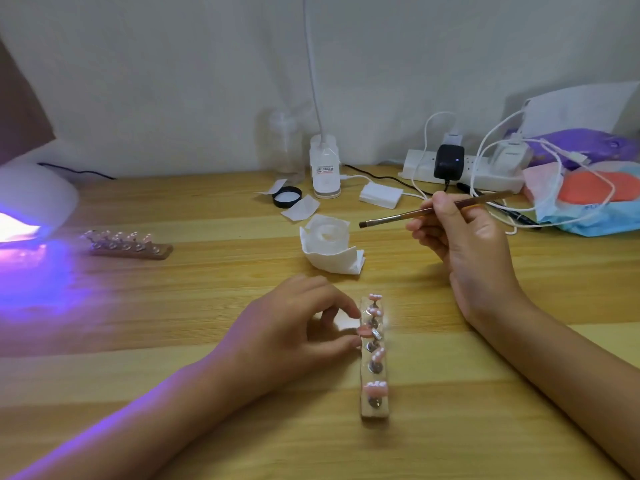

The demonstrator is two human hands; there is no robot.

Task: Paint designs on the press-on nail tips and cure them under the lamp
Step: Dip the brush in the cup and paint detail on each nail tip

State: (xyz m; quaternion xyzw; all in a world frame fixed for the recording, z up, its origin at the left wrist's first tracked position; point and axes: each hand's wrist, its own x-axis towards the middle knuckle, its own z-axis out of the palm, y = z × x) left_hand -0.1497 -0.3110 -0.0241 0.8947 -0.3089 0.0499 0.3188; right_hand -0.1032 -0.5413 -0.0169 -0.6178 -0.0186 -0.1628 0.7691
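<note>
1. Two hands work over a wooden table (207, 341): the left hand (294, 323), thumb and forefinger nearly closed, pinches a pink nail tip (363, 330) on the near holder strip (374, 408).
2. The raised right hand (464, 244) grips a flat brush (433, 210), bristles pointing left.
3. A second strip (128, 245) lies beside the glowing curing lamp (31, 199); the bottle (325, 168) label is unreadable.

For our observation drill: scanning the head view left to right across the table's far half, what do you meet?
Lit lamp, wooden nail-tip strip, black lid, white bottle, power strip, plastic bag.
</note>
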